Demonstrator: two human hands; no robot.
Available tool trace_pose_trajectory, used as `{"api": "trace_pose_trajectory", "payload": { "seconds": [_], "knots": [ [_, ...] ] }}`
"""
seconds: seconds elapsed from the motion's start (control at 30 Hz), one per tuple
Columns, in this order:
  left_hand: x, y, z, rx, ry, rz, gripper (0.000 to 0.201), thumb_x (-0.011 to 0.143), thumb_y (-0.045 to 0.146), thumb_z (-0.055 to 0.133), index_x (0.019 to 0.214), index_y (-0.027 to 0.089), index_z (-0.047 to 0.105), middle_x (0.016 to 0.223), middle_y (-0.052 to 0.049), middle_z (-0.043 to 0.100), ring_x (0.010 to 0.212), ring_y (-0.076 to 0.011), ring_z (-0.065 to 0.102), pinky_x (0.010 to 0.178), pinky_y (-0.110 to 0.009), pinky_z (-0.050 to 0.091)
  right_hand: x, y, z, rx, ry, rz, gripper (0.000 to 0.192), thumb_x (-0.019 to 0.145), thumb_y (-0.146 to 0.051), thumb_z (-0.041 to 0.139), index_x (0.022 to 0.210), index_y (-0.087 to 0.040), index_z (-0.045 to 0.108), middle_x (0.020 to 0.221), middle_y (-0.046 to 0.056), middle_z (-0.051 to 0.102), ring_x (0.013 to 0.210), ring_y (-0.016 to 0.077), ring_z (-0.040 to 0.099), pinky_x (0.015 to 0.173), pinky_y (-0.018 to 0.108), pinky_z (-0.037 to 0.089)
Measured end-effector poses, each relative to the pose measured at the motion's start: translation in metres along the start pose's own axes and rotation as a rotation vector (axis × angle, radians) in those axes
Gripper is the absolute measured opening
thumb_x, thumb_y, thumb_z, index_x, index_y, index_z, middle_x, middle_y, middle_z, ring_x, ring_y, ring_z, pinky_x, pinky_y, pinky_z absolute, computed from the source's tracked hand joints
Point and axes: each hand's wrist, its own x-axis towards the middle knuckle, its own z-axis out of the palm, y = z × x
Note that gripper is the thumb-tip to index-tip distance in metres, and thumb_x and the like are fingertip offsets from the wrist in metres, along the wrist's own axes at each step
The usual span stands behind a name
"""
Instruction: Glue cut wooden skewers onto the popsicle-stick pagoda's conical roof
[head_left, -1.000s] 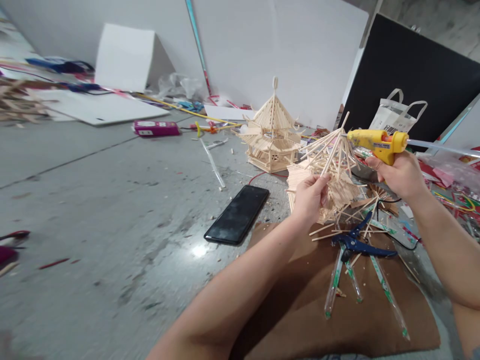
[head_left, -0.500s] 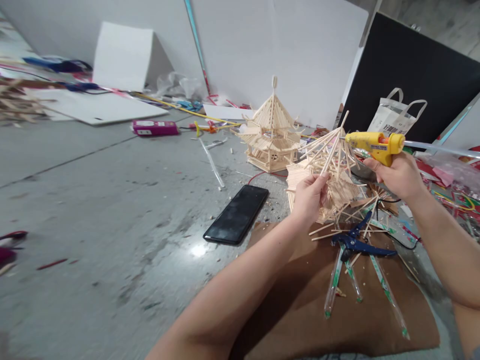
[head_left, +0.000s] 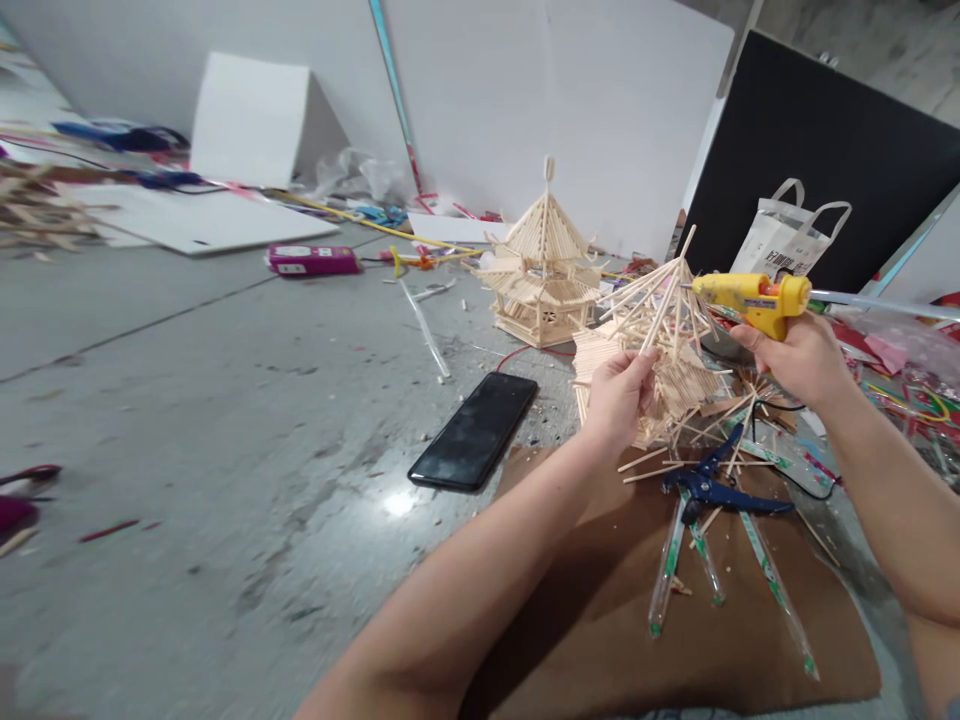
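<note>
My left hand (head_left: 619, 395) grips an unfinished model roof of thin wooden sticks (head_left: 664, 345), held up above the brown cardboard sheet (head_left: 600, 620). My right hand (head_left: 799, 352) holds a yellow hot glue gun (head_left: 750, 297) with a clear glue stick jutting out its back. The gun's nozzle points left at the peak of the stick roof. A finished wooden-stick pagoda (head_left: 541, 262) stands on the floor just behind.
A black phone (head_left: 475, 430) lies on the grey concrete floor left of the cardboard. Blue cutters (head_left: 712, 487), loose sticks and clear wrappers lie on the cardboard. A white bag (head_left: 787, 240), white boards and a black panel stand behind; coloured scraps litter the right side.
The glue gun has dipped slightly, its nozzle staying at the roof's peak. My left hand and the stick roof have hardly moved.
</note>
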Motion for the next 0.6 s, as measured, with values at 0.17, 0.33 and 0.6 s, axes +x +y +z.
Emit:
{"api": "trace_pose_trajectory", "payload": {
  "seconds": [0.17,0.33,0.6],
  "knots": [
    [-0.003,0.001,0.001,-0.001,-0.03,-0.02,0.033,0.06,0.034,0.067,0.055,0.017,0.04,0.039,0.01,0.04,0.028,-0.0007,0.03,0.031,-0.017,0.018,-0.016,0.017,0.001,0.27,-0.034,0.128,0.033,0.07,-0.05,0.061,0.067,-0.018,0.059,0.043,-0.002,0.05,0.039,0.0123,0.048,0.044,0.027,0.04],
    [-0.01,0.003,0.002,-0.011,-0.088,-0.074,0.029,0.061,0.032,0.067,0.059,0.016,0.043,0.038,0.01,0.037,0.028,-0.0008,0.028,0.032,-0.016,0.019,-0.038,0.031,0.002,0.722,-0.022,0.141,0.025,0.07,-0.043,0.064,0.075,-0.019,0.059,0.068,0.001,0.063,0.04,0.0085,0.049,0.042,0.025,0.04],
    [-0.023,0.003,0.005,0.062,-0.091,-0.177,0.023,0.063,0.026,0.066,0.064,0.016,0.045,0.04,0.01,0.038,0.028,-0.0005,0.027,0.031,-0.015,0.016,-0.053,0.065,0.006,0.967,0.041,0.254,0.03,0.065,-0.046,0.067,0.08,-0.021,0.06,0.082,0.002,0.066,0.044,0.0093,0.053,0.043,0.025,0.044]
  ]
}}
